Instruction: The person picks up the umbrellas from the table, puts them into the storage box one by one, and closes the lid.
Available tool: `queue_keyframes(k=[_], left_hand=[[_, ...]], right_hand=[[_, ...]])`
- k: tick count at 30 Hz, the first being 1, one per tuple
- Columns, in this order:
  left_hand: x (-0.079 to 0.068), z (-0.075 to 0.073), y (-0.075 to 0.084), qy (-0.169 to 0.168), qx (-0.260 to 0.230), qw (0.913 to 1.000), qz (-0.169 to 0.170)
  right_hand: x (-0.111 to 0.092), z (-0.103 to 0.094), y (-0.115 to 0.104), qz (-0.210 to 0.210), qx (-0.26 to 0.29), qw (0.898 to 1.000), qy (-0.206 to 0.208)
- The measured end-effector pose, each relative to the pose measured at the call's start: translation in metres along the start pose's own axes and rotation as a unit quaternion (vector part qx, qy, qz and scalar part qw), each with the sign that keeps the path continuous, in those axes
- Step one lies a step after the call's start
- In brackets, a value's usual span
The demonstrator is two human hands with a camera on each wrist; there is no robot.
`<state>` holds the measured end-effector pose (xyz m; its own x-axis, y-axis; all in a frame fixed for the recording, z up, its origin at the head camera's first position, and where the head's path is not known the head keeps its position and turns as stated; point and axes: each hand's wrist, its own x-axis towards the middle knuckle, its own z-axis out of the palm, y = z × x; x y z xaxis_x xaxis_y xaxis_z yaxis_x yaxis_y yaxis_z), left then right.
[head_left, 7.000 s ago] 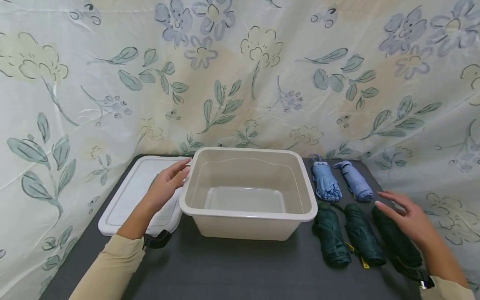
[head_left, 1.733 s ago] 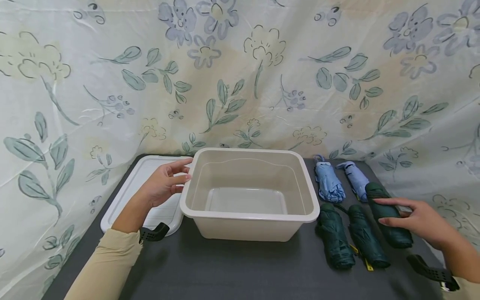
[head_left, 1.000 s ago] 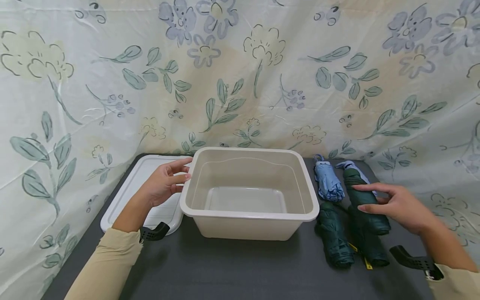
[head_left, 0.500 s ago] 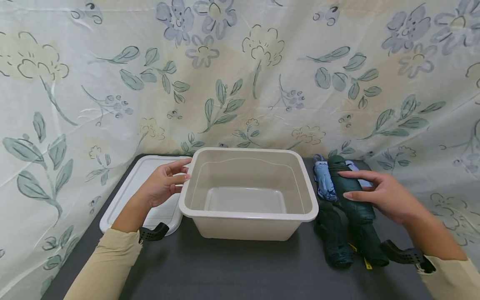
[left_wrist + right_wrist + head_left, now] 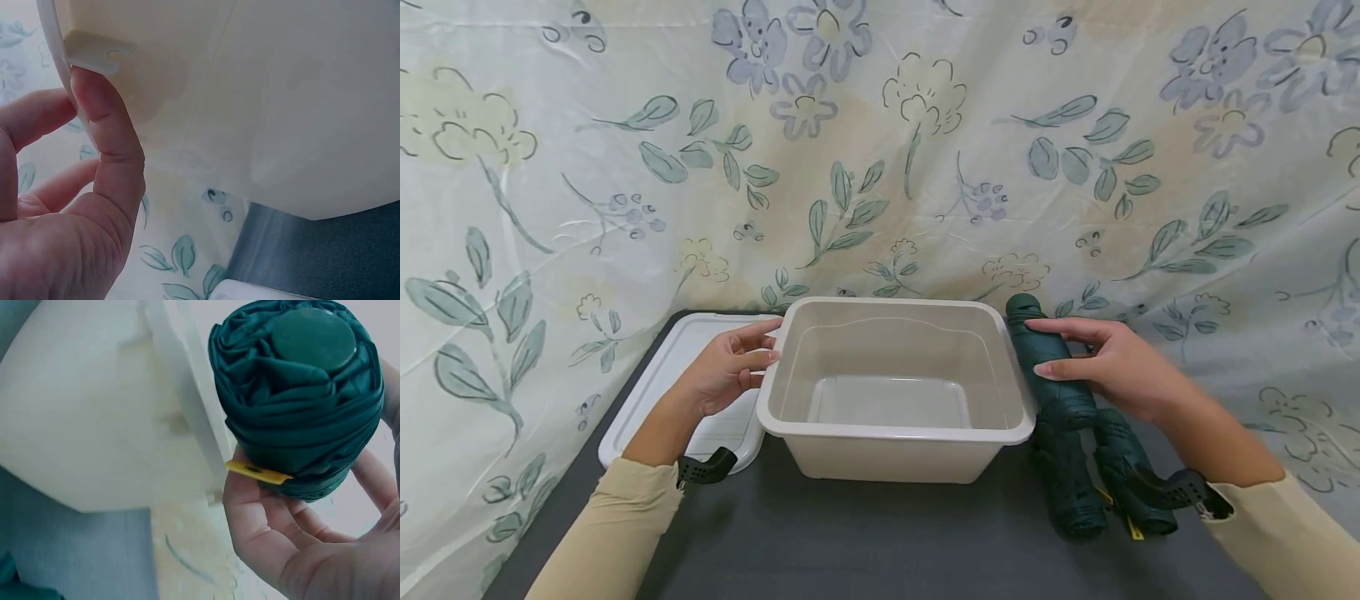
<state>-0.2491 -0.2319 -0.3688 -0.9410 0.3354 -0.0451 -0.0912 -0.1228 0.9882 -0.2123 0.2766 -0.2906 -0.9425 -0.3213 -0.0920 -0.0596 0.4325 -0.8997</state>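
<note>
A beige plastic storage bin (image 5: 887, 454) stands open on the table. My left hand (image 5: 727, 367) holds its left rim; in the left wrist view, the thumb (image 5: 112, 137) lies under the rim and a finger meets its edge. My right hand (image 5: 1108, 367) grips a folded dark green umbrella (image 5: 1051, 379), raised beside the bin's right rim. The right wrist view gives its round end and a yellow tag (image 5: 257, 472). Below it lie two more folded dark green umbrellas, one (image 5: 1070, 492) near the bin and another (image 5: 1123, 467) partly behind my right wrist strap.
A white lid (image 5: 658, 392) lies flat at the left of the bin, partly behind my left arm. A floral curtain (image 5: 880, 167) hangs directly behind the dark grey table (image 5: 850, 542). The two blue umbrellas seen earlier are hidden now.
My right hand has taken hold of the outermost dark green umbrella, lifted it and carried it left across the others to the bin's right rim. My left hand stays at the left rim.
</note>
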Motion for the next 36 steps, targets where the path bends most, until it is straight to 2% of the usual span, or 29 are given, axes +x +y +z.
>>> queue_keyframes(k=[10,27,36], left_hand=[[-0.001,-0.001,-0.001,0.003,0.001,1.0,-0.001],[-0.001,0.002,-0.003,-0.001,-0.007,0.9999,0.01],[-0.003,0.003,-0.004,-0.003,-0.004,0.9999,0.01]], right_hand=[[0.022,0.027,-0.025,0.034,0.085,0.995,-0.044],[0.054,0.071,-0.051,0.083,0.149,0.984,-0.046],[0.07,0.088,-0.06,0.1,0.185,0.975,-0.078]])
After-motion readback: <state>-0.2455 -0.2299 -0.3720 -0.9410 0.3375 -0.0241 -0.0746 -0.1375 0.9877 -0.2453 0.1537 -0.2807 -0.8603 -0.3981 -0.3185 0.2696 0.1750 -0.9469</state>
